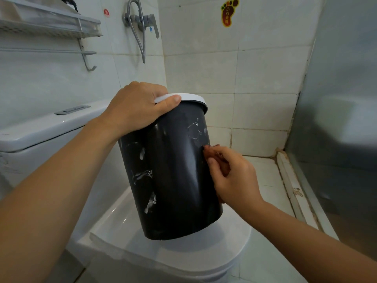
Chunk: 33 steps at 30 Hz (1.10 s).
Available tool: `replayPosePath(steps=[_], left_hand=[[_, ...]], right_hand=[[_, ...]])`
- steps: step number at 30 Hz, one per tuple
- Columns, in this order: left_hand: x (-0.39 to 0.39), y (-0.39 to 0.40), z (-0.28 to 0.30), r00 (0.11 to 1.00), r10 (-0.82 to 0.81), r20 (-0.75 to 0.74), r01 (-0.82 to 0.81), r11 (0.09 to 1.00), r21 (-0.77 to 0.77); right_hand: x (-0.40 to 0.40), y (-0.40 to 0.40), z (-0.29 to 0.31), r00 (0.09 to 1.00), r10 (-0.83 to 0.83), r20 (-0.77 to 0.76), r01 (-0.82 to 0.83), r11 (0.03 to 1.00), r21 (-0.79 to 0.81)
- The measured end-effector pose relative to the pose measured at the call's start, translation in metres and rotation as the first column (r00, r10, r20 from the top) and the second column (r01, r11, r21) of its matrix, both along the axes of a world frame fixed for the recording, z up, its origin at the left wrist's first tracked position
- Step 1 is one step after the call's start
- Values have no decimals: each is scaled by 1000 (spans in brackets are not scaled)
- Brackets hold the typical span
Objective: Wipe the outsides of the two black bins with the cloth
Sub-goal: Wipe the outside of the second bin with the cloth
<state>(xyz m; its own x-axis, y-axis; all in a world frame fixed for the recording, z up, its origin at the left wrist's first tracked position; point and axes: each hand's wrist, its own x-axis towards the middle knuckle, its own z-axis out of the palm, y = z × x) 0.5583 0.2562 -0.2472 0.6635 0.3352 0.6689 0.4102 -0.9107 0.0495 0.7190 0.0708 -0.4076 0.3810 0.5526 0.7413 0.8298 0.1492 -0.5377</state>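
While your left hand (136,107) curls over the top of the round black plastic bin (173,176), its thumb lies across the bin's white rim ring (193,97) and the fingers wrap over the far edge, so that hand is clamped on the bin. Your right hand (234,176) is closed around a small reddish-brown cloth (214,153), pinching it between thumb and fingers; only a crumpled bit of the cloth shows above the fingertips, and it presses against the bin's right side wall, a little above mid-height.

You hold the bin tilted, top leaning left toward you. Its base edge sits at the closed white toilet lid (183,260), though you cannot tell whether it rests there or hangs just above. White smears and scuff marks (142,175) streak the dark wall facing you, with more near the top right.

Left of the bin stands the white toilet cistern (47,129) with a grey flush button on top. On the white tiled wall (265,68) behind hang a chrome shower valve with hose (140,21), a white wire rack (51,25) at upper left, and a yellow foot-shaped sticker (229,12). A frosted glass panel (342,99) fills the right side.
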Motion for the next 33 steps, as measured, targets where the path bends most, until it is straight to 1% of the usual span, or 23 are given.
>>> replayPosePath(steps=[3,4,7,8,9,10,11,12,14,15,16,19,20,23,24,25,26,27,28,29,31,32,33], left_hand=[[1,-1,-1,1000,10,-6,-10,1000,14],[1,-1,-1,1000,7,-2,-7,1000,11],[-1,-1,-1,1000,-1,11,1,1000,-2],[-1,-1,-1,1000,2,10,-2,1000,1],[-1,-1,-1,1000,2,9,-2,1000,5],[0,0,-2,1000,0,9,0,1000,5],[0,0,-1,1000,-2,10,2,1000,3],[0,0,-1,1000,-3,11,3,1000,-1],[-2,2,0,1000,-4,9,4,1000,-9],[-3,3,-1,1000,-5,9,5,1000,-12],[-4,4,-1,1000,-5,9,5,1000,-12],[-4,6,-3,1000,-5,19,5,1000,-9],[-5,6,-3,1000,-8,29,8,1000,-11],[-6,6,-4,999,-21,45,22,1000,-19],[-6,5,-4,999,-27,44,28,999,-20],[-5,5,-4,999,-28,43,29,999,-21],[-5,4,-4,999,-25,44,26,999,-21],[-5,4,-4,999,-22,46,23,999,-22],[-6,4,-4,999,-23,47,24,999,-22],[-7,5,-3,999,-24,46,26,999,-25],[-10,6,-3,999,-24,47,25,999,-38],[-10,7,-3,998,-24,50,26,999,-39],[-10,7,-4,998,-26,50,28,999,-34]], right_hand=[[-9,-8,-10,973,134,191,-134,991,-11],[-7,-9,-9,970,135,200,-133,991,-21],[3,-4,1,1000,15,1,-15,1000,3],[3,-3,2,1000,10,24,-10,1000,2],[-2,-4,1,994,48,94,-48,999,1],[-7,-6,-2,975,98,198,-99,995,-4],[-10,-7,-6,956,138,259,-140,990,-12],[-9,-6,-5,958,134,252,-133,991,-21],[-3,-1,2,995,40,88,-40,999,-6],[0,1,5,999,-4,33,5,1000,-14],[1,3,7,999,-17,41,18,999,-26],[-4,0,9,976,77,203,-68,996,-50],[-1,0,13,976,77,202,-65,996,-64],[12,6,25,997,-31,67,34,998,-47],[12,6,27,997,-40,71,43,998,-37],[8,5,27,994,-7,109,10,1000,-27],[2,4,26,982,50,180,-47,999,-23],[-4,2,23,959,108,262,-103,994,-32],[-8,3,22,941,135,309,-128,991,-45],[-8,4,22,950,120,289,-111,993,-48],[-3,10,27,994,18,111,-16,1000,-21],[-2,10,28,998,-17,65,19,1000,-24],[-3,10,28,997,-9,82,11,1000,-25]])
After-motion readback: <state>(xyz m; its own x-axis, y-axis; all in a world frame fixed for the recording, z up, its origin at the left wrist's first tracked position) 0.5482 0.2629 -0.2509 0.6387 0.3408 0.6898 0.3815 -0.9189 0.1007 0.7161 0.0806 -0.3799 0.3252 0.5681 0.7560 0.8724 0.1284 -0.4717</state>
